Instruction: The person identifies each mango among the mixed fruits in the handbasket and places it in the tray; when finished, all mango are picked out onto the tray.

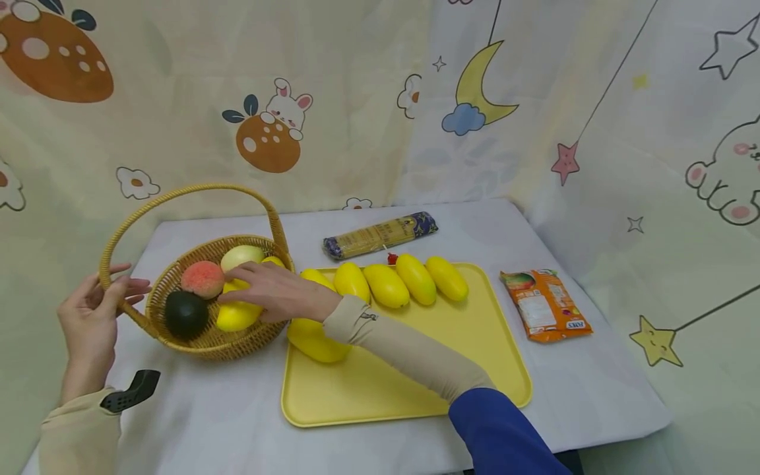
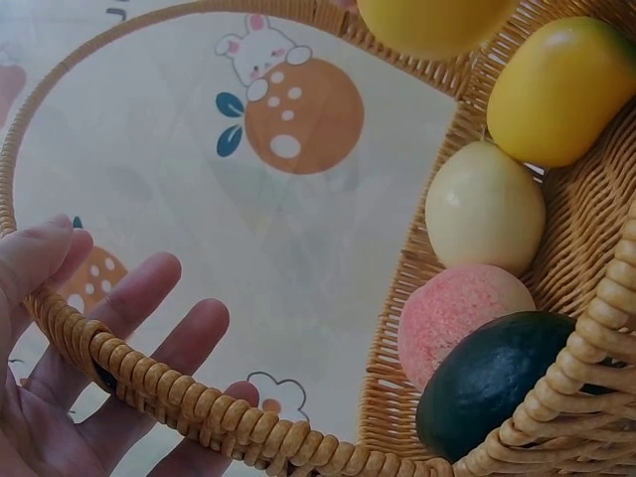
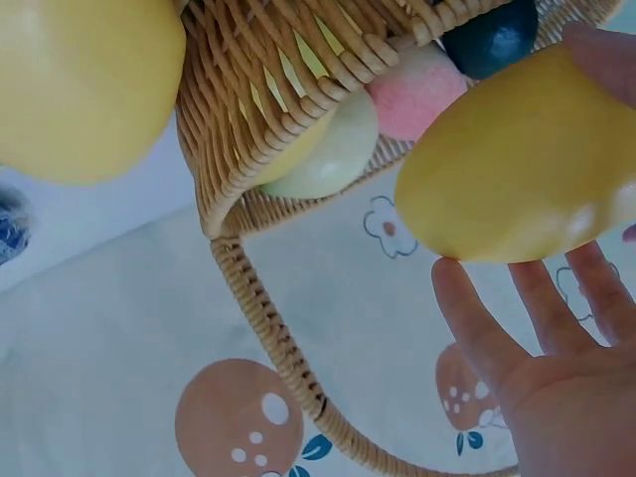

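A wicker basket (image 1: 234,346) with a tall arched handle (image 1: 196,190) stands at the left of the table. My left hand (image 1: 89,323) loosely holds the handle's near side, thumb on one side and fingers behind. Over the basket, my right hand (image 1: 285,290) grips a yellow mango (image 3: 527,159) between thumb and fingertips. In the basket lie a dark green avocado (image 1: 187,315), a pink peach (image 1: 203,280), a pale round fruit (image 1: 242,256) and more yellow fruit (image 2: 561,91). Several yellow mangoes (image 1: 387,285) line the back of a yellow tray (image 1: 392,389); another large yellow fruit (image 1: 319,343) lies at its left edge.
Behind the tray lies a long blue-and-gold packet (image 1: 380,235), with a small red thing (image 1: 392,258) near it. An orange bag (image 1: 546,305) rests right of the tray. Patterned curtains surround the white-covered table (image 1: 214,422).
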Action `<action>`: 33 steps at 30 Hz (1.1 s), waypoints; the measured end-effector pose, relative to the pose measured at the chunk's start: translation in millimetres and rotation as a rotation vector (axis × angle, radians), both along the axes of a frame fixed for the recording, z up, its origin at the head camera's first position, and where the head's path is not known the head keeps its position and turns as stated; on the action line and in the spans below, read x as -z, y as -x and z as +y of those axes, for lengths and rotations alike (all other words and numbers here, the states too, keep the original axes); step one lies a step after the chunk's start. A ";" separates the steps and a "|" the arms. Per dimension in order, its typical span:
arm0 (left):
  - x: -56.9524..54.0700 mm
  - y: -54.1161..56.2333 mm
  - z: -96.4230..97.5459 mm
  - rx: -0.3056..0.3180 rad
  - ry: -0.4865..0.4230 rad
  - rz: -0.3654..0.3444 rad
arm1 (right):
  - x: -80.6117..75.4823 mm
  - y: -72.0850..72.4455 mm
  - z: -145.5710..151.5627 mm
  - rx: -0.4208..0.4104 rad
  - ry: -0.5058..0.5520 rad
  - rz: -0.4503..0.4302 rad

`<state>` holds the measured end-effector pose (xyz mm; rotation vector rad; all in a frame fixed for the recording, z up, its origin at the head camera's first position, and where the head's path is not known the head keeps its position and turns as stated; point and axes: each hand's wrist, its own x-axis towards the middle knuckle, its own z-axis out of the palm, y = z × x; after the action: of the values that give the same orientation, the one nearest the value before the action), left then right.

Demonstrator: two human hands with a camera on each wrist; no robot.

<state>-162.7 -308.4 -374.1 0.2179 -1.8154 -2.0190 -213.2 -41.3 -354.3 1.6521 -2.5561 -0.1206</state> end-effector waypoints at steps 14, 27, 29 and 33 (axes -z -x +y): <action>0.1 0.4 -1.3 0.007 0.020 -0.010 | -1.8 -20.0 64.1 0.005 0.028 0.024; 0.3 0.0 -2.8 0.029 0.033 -0.003 | 14.8 -28.8 123.6 0.033 0.077 0.056; 0.4 -0.1 -2.7 0.032 0.029 0.003 | 18.6 -31.6 131.7 0.024 0.105 0.058; 0.5 -0.4 -2.6 0.040 0.017 0.010 | 28.3 -37.6 144.6 0.008 0.133 0.054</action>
<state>-162.3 -311.0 -374.6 0.1671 -1.8438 -2.0275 -175.6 103.3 -382.6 1.5695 -2.4726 0.0045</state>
